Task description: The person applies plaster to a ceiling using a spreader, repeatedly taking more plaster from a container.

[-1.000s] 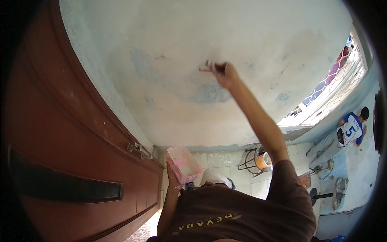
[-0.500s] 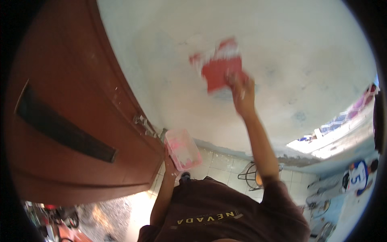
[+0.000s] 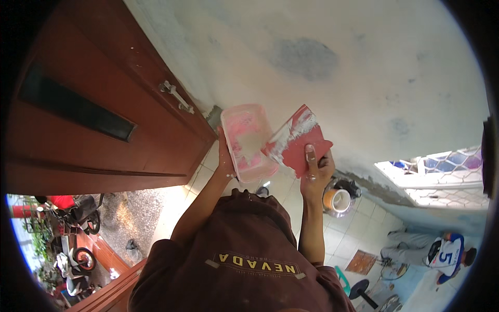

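Red scraper [image 3: 297, 144], pink tub [image 3: 262, 170]
Your right hand [image 3: 316, 169] pinches the scraper; left hand [image 3: 225, 160] clasps the tub's left side

The inventory comprises one left hand [image 3: 224, 159], one right hand [image 3: 318, 170], one putty spreader [image 3: 301, 150] and one rectangular plastic tub [image 3: 244, 110]. Fixtures comprise one door [image 3: 104, 67] with one door handle [image 3: 178, 98] and one dark panel [image 3: 78, 103], plus one grilled window [image 3: 451, 175]. Additional counts are one orange-and-white bucket [image 3: 328, 199], one co-worker [image 3: 446, 252], two printed shirts [image 3: 249, 242] and at least two motorcycles [image 3: 75, 273].
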### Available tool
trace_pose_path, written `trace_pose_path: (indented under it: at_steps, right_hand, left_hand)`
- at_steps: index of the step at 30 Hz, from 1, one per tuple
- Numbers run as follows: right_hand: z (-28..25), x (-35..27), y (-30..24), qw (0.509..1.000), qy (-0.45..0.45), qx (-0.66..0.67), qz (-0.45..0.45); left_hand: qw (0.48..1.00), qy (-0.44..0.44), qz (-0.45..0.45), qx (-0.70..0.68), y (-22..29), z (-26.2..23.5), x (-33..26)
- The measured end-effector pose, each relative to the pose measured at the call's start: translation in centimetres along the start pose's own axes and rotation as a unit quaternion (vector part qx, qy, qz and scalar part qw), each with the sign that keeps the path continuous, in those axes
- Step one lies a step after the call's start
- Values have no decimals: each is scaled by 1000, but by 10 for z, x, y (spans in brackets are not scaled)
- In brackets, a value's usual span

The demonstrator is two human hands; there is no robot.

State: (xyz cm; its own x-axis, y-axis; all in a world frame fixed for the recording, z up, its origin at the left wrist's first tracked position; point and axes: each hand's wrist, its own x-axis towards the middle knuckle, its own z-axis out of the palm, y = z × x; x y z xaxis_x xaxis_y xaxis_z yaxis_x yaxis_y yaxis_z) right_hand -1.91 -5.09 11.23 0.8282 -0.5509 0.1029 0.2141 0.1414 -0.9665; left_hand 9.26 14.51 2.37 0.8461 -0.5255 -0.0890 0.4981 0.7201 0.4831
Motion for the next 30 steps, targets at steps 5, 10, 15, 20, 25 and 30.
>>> trace_pose_path:
  at_steps: [5,10,15,20,25,30]
  right_hand:
    - [-38,-28,-25,994,44,-97,-34]
    - [-61,-47,-40,983,124,-97,-93]
    - [-91,-53,-46,920,9,-364,-144]
    - [-66,-33,-31,833,-47,-524,-172]
    - [-47,-36,-22,867,-81,-476,-127]
    - [-37,-42,-6,897,-88,-416,-120]
  left_hand:
    - [999,-51,-8,-11,-76,-36,-6]
    - [995,-93,-27,-19,-105,-17,-9]
    - [985,-140,-35,-97,-105,26,-6]
    - [997,-72,30,30,-120,41,-7]
    - [997,-14,41,66,-128,27,-5]
    - [999,33,-7,-30,-147,-15,-6]
